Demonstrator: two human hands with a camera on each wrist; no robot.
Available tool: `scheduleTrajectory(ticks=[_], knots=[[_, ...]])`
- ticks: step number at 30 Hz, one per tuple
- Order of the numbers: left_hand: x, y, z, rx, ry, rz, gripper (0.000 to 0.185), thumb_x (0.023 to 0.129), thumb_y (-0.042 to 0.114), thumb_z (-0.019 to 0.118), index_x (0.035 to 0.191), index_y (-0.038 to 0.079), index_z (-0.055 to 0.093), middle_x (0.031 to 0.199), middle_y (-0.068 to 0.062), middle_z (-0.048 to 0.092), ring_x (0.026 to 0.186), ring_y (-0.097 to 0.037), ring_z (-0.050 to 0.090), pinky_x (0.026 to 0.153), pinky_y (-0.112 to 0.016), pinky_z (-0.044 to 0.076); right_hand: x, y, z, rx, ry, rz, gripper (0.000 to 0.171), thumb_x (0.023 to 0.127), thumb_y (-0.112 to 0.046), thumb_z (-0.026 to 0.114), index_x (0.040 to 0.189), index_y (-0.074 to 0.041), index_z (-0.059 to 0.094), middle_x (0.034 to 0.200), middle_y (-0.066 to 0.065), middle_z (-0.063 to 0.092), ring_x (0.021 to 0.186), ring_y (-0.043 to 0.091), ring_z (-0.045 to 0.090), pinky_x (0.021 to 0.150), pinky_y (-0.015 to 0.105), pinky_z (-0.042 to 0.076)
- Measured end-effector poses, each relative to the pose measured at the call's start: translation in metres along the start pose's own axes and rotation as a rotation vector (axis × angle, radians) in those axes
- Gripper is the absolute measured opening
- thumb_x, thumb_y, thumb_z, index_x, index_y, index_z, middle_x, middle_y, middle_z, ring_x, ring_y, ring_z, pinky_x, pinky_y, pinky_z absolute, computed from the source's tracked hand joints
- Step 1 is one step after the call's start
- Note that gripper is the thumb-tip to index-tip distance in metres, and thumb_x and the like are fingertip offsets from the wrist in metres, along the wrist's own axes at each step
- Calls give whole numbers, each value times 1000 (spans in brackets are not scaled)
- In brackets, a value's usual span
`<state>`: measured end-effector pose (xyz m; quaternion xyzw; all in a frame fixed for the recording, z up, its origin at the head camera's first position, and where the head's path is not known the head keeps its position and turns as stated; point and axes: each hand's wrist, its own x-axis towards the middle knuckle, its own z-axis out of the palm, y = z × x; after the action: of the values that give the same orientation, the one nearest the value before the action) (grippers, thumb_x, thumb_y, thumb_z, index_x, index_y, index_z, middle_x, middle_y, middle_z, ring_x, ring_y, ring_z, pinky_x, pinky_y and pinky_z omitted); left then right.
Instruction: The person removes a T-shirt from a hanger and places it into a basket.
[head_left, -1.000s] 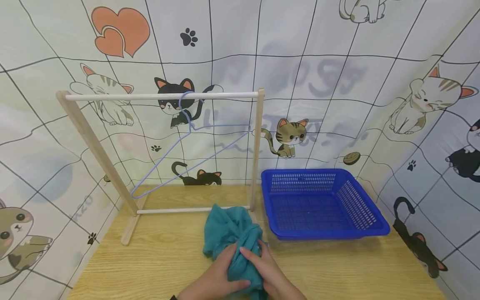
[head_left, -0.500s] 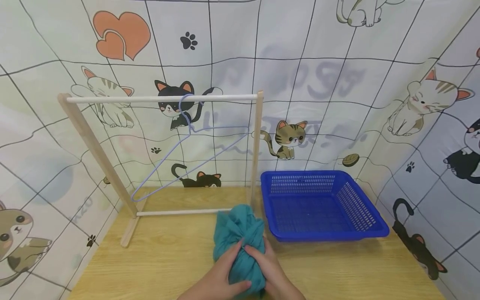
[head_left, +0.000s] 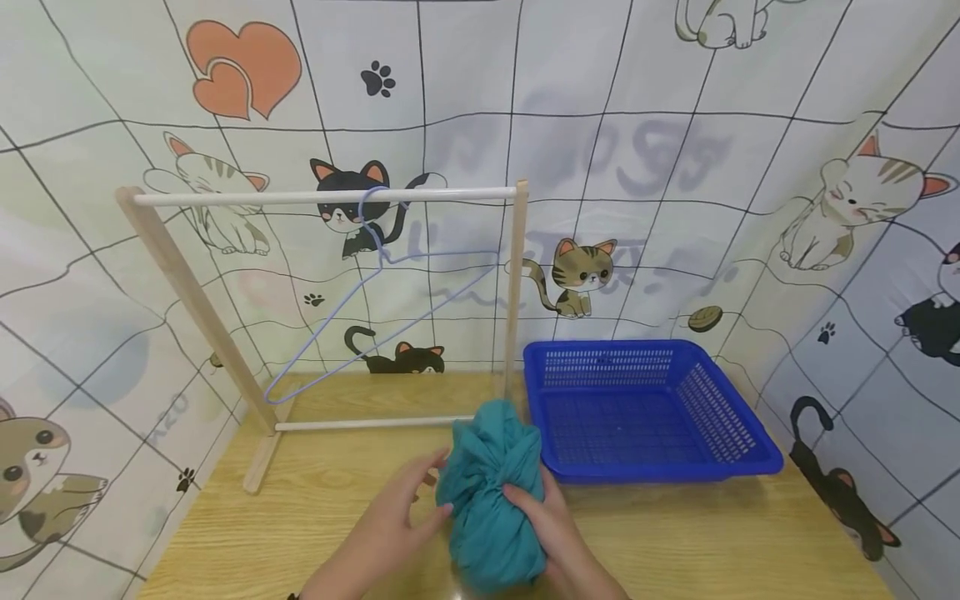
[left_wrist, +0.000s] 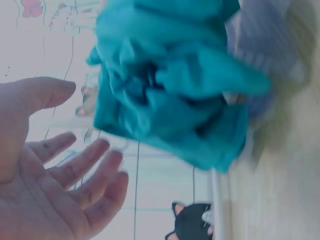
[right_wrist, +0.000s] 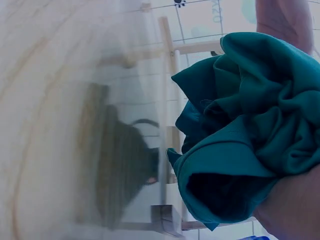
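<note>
A teal cloth, twisted and gathered into a bundle, is held up over the front of the table. Its right side is gripped by my right hand, the thumb pressing on the gathered middle. In the left wrist view my left hand is spread with relaxed fingers, apart from the cloth. The head view puts that hand just left of the bundle. Folds and an open pocket of the cloth show in the right wrist view. Whether anything is wrapped inside cannot be seen.
Behind the bundle stands a wooden rack with a lilac hanger on its top rail. A blue plastic basket sits right of it on the wooden table. Cat-patterned sheets enclose the back and sides.
The bundle has shifted slightly right, become more compact, and been raised a little. My left hand has let go of it and moved left; my right hand keeps its grip.
</note>
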<state>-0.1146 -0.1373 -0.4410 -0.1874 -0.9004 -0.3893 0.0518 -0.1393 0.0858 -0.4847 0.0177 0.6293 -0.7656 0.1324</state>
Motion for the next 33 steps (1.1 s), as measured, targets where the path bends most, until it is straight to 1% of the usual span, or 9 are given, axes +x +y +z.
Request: scheduleTrajectory(ticks=[2, 4, 6, 10, 14, 18, 26, 29, 33], knots=[[0, -2, -4, 66, 50, -45, 66, 87, 23, 69, 145, 19, 37, 138, 0, 48, 121, -21, 51, 95, -43, 48, -2, -4, -1, -8, 4, -7, 79, 90, -27, 63, 150, -7, 15, 151, 17, 27, 134, 29, 31, 112, 45, 26], [0, -6, -8, 136, 72, -88, 69, 86, 24, 70, 146, 17, 35, 144, -4, 44, 129, -27, 45, 100, -48, 43, -4, -9, -2, -7, 6, -10, 76, 90, -26, 63, 148, -6, 19, 147, 17, 32, 131, 27, 35, 109, 41, 30], [0, -10, -11, 203, 68, -120, 71, 87, 26, 69, 147, 15, 33, 147, -10, 40, 133, -32, 39, 103, -51, 40, -4, -13, -2, 6, 7, -17, 72, 89, -23, 64, 146, -6, 23, 143, 16, 37, 126, 23, 40, 106, 36, 33], [0, -18, -15, 255, 42, -145, 74, 86, 27, 69, 148, 11, 31, 149, -15, 35, 134, -38, 35, 102, -54, 39, -7, -22, -4, -1, 15, -38, 70, 89, -22, 64, 145, -7, 26, 140, 13, 41, 124, 19, 43, 103, 30, 36], [-1, -24, -17, 256, 45, -151, 75, 86, 27, 69, 148, 11, 31, 148, -17, 35, 133, -40, 36, 101, -56, 39, -10, -31, -6, -13, 30, -52, 70, 88, -22, 64, 146, -7, 27, 140, 13, 42, 124, 19, 43, 103, 31, 36], [-2, -26, -20, 248, 46, -163, 75, 86, 27, 69, 148, 10, 30, 149, -18, 33, 134, -41, 34, 102, -57, 38, -13, -39, -10, 20, 43, -50, 69, 87, -21, 65, 144, -9, 28, 138, 11, 44, 123, 18, 44, 104, 31, 36], [-3, -25, -23, 203, 23, -193, 74, 88, 25, 67, 149, 9, 27, 151, -19, 29, 136, -42, 30, 104, -58, 35, -26, -63, -22, 50, 118, -59, 67, 88, -20, 63, 145, -11, 28, 133, 1, 46, 117, 8, 47, 96, 19, 41], [-3, -24, -25, 196, 16, -194, 75, 89, 25, 66, 150, 11, 26, 151, -18, 28, 136, -42, 30, 104, -58, 34, -31, -75, -29, 80, 145, -80, 63, 90, -18, 60, 144, -11, 27, 129, -4, 47, 115, 3, 48, 95, 16, 41], [-3, -24, -26, 188, 17, -190, 75, 89, 25, 66, 150, 12, 25, 152, -18, 28, 137, -42, 29, 105, -59, 33, -37, -89, -41, 155, 165, -118, 51, 93, -16, 56, 138, -17, 31, 127, -11, 46, 116, 0, 45, 97, 14, 40]])
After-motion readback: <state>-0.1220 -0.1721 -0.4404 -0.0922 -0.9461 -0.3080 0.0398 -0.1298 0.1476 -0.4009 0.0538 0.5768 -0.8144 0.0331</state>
